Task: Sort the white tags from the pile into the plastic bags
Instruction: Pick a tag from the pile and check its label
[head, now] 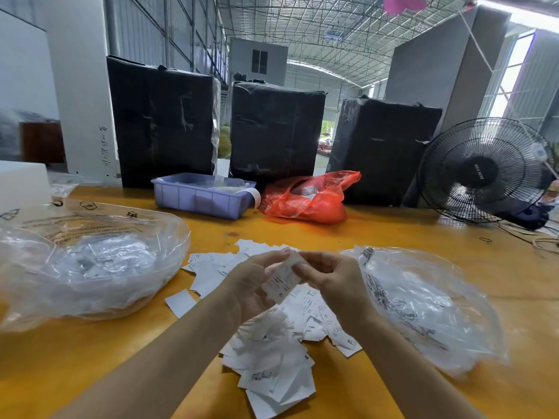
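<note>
Tag (pixel 282 281), long axis tilted up-right, pinched between left hand (pixel 251 285) and right hand (pixel 329 278).

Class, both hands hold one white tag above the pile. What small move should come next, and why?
Probably read the size print on the tag that the left hand and right hand pinch, then drop it into the matching clear bag; the tag is held up, not yet sorted.

Tags (pixel 272 355) showing white with black print; table (pixel 393 231) reading yellow; bin (pixel 201 196) lilac; bag (pixel 305 198) glowing red; boxes (pixel 275 128) and fan (pixel 484 170) showing black.
</note>
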`<state>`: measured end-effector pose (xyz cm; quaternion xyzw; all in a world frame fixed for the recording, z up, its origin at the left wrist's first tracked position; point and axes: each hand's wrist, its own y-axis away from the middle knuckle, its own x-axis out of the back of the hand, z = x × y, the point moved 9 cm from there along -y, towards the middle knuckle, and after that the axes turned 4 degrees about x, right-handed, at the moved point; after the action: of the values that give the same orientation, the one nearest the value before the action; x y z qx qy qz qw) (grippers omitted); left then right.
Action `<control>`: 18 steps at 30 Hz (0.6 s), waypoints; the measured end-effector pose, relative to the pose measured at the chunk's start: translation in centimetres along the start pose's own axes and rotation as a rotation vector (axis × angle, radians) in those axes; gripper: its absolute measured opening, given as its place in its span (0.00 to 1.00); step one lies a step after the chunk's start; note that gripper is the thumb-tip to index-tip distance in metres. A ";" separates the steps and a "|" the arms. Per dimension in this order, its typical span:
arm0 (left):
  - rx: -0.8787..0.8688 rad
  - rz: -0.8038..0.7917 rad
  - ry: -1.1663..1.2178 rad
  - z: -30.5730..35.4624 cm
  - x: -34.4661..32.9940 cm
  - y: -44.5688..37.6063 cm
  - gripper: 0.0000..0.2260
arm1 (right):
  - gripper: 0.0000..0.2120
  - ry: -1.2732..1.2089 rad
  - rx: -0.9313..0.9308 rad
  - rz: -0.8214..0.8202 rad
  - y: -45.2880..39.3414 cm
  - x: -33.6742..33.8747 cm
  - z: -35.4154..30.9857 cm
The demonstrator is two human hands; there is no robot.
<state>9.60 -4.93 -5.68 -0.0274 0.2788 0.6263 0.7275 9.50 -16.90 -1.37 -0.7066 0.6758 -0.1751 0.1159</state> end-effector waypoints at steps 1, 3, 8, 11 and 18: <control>-0.019 0.008 -0.027 0.4 0.2 0.0 0.06 | 0.05 -0.017 -0.035 0.034 -0.1 0.6 0.3; -0.065 0.034 -0.121 1.3 0.6 -0.2 0.07 | 0.02 -0.034 -0.095 0.078 -0.2 1.6 0.9; -0.070 -0.006 -0.468 2.0 1.5 -0.2 0.09 | 0.03 -0.029 -0.178 0.133 -0.3 2.6 1.6; -0.089 -0.010 -0.539 2.3 1.9 -0.3 0.05 | 0.03 0.000 -0.165 0.136 -0.3 2.6 1.4; -0.143 0.050 -0.661 3.8 2.2 -0.1 0.05 | 0.02 0.139 0.003 0.144 -0.4 2.7 -0.2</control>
<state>11.26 -1.52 -3.49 0.1330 -0.0165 0.6370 0.7591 9.84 -19.54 -0.74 -0.6421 0.7310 -0.2158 0.0820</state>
